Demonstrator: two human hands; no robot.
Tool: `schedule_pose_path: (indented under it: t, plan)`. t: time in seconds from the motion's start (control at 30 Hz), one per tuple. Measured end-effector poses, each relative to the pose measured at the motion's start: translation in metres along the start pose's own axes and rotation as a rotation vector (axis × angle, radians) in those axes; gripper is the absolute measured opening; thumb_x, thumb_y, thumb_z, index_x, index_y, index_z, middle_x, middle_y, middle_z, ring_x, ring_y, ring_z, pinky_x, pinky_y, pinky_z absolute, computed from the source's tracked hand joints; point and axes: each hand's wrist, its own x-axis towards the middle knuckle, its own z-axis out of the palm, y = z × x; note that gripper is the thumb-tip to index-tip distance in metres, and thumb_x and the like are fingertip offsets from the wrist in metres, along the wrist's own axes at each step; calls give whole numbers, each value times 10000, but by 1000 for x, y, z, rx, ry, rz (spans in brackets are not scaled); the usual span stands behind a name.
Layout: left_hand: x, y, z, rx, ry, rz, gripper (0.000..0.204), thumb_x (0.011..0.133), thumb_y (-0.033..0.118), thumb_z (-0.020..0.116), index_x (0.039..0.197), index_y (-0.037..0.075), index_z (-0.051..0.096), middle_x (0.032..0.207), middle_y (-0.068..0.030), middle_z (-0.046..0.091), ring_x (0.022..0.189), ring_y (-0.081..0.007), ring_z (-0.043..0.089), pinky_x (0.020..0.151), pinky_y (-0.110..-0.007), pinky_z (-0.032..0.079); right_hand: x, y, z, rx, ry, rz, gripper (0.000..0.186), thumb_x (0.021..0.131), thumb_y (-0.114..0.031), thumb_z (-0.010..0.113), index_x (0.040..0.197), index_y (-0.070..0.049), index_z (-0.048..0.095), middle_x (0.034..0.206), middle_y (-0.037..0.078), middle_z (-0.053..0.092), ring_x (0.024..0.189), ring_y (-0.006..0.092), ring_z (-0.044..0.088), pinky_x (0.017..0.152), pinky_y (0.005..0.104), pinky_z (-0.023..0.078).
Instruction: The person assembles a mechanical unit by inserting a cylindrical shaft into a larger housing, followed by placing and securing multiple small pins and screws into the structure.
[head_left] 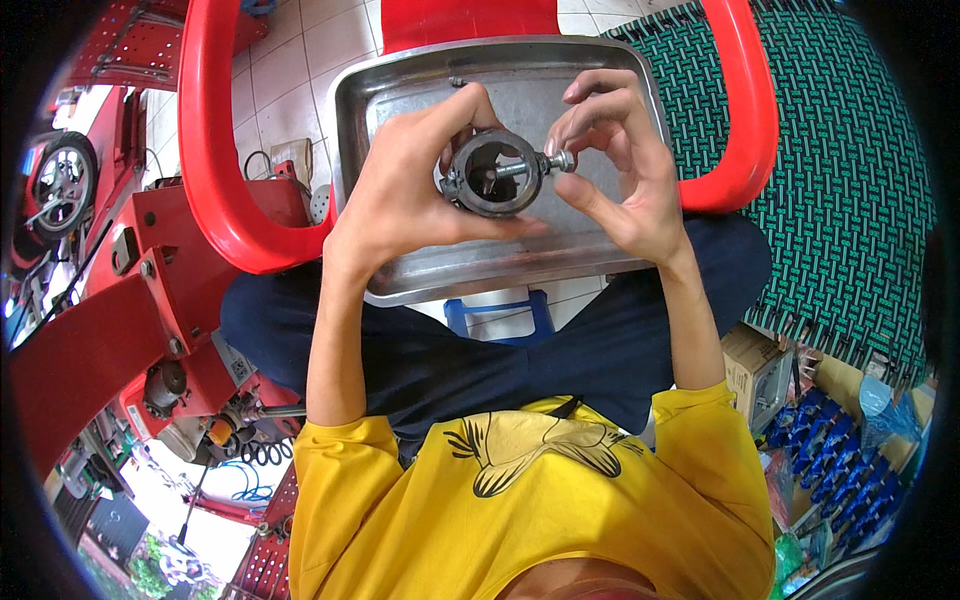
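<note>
Over the metal tray, my left hand is wrapped round a dark, ring-shaped metal part with a wide round opening. A silver bolt passes through the ring's right wall. Its shank shows across the opening, and its head sticks out to the right. My right hand has its thumb and forefinger on either side of the bolt head, with the other fingers curled above. Whether both fingertips press on it is hard to see. A small metal piece lies at the tray's far side.
The shallow metal tray stands before me, between the arms of a red plastic chair. A green woven mat is at right. Red metal machinery stands at left, and a blue stool shows below the tray.
</note>
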Motion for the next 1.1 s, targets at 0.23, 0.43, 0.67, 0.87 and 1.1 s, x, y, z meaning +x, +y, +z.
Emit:
schedule_pose_path:
  t: [0.23,0.43,0.67,0.87,1.1]
  plan:
    - [0,3,1,5,-20,1,536,534,229,981,898,46,632,849,-64,670,795,-163,681,733,-305,532,-1,14,-14,-148,-169,-39,229,865,-211,784,915,-41,639,1089,76,555,968,145,594,757,260,520]
    - [0,2,0,-27,-25,0,534,551,234,967,919,40,633,862,-71,665,785,-191,669,725,-321,528,0,2,-6,-78,-82,-11,226,822,-133,810,938,-53,634,1099,63,552,959,140,595,730,256,519]
    - [1,-3,5,65,67,199,457,649,359,901,902,77,646,783,-83,666,661,-279,668,590,-360,504,-2,4,-6,-4,-63,18,295,765,-56,844,979,-63,643,1130,42,525,978,117,595,741,252,517]
    - [0,1,5,72,91,186,434,634,341,901,878,80,654,749,-74,666,640,-278,657,584,-360,496,-3,1,-6,-37,-43,75,307,770,-64,843,1009,-58,650,1114,44,537,984,125,599,750,263,527]
    - [2,-8,7,24,124,142,452,621,298,914,940,67,693,818,-93,700,723,-269,697,667,-349,545,0,4,2,-145,6,113,208,941,-222,710,986,-34,632,1109,77,574,979,169,613,776,287,524]
